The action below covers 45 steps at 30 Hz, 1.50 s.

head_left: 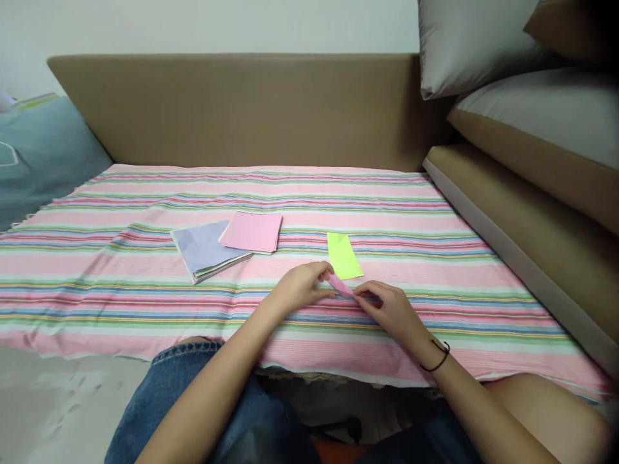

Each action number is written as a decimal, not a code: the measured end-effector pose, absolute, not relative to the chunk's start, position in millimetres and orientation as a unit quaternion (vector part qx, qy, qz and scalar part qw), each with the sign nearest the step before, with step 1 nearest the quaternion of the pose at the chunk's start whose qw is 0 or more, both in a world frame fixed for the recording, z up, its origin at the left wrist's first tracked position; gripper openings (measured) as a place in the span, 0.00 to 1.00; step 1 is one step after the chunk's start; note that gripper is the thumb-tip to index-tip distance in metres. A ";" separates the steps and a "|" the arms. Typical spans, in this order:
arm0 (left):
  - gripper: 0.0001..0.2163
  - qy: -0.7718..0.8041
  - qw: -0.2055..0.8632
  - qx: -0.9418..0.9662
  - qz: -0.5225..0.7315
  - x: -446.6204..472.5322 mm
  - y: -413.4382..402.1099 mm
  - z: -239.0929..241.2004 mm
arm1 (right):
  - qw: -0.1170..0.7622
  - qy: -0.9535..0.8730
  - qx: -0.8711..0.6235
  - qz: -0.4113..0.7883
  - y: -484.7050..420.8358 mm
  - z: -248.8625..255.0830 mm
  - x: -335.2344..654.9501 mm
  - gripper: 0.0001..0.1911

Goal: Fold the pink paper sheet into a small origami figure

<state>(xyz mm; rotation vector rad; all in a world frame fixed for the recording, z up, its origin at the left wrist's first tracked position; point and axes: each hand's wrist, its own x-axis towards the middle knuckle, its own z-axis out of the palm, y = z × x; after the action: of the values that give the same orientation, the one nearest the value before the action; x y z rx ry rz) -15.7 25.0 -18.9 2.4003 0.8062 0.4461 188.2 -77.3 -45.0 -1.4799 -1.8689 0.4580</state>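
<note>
My left hand (300, 286) and my right hand (387, 308) meet over the striped cloth (145, 283), both pinching a small folded pink paper (341, 286) between their fingertips. The paper lies low against the cloth. Just beyond it rests a folded yellow-green paper (343, 255). Further left lies a stack of paper squares, a pink sheet (252, 231) overlapping a lavender one (206, 248). A black band circles my right wrist.
A tan backrest (242, 109) runs along the far side. Grey and tan cushions (532, 109) pile up on the right. A grey-blue pillow (43, 154) sits at the left. My knees in blue denim (159, 399) show below the cloth's front edge.
</note>
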 end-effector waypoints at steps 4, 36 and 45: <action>0.23 0.276 0.198 0.926 0.168 -12.8 21.6 -21.9 | 0.330 -0.729 -0.575 0.169 -79.5 -45.2 186.4 0.06; 0.13 0.200 0.197 0.941 0.188 -9.1 22.3 -27.1 | 0.316 -0.752 -0.565 0.129 -80.2 -49.2 183.3 0.06; 0.07 0.201 0.189 0.941 0.196 -3.8 19.4 -35.2 | 0.336 -0.750 -0.553 0.139 -80.1 -49.6 182.3 0.07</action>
<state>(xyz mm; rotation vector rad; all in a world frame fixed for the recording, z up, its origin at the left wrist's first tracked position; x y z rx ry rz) -3.8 19.4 -35.2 2.6464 0.5665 0.5518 182.3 -80.1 -49.6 -1.4420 -1.9557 0.3629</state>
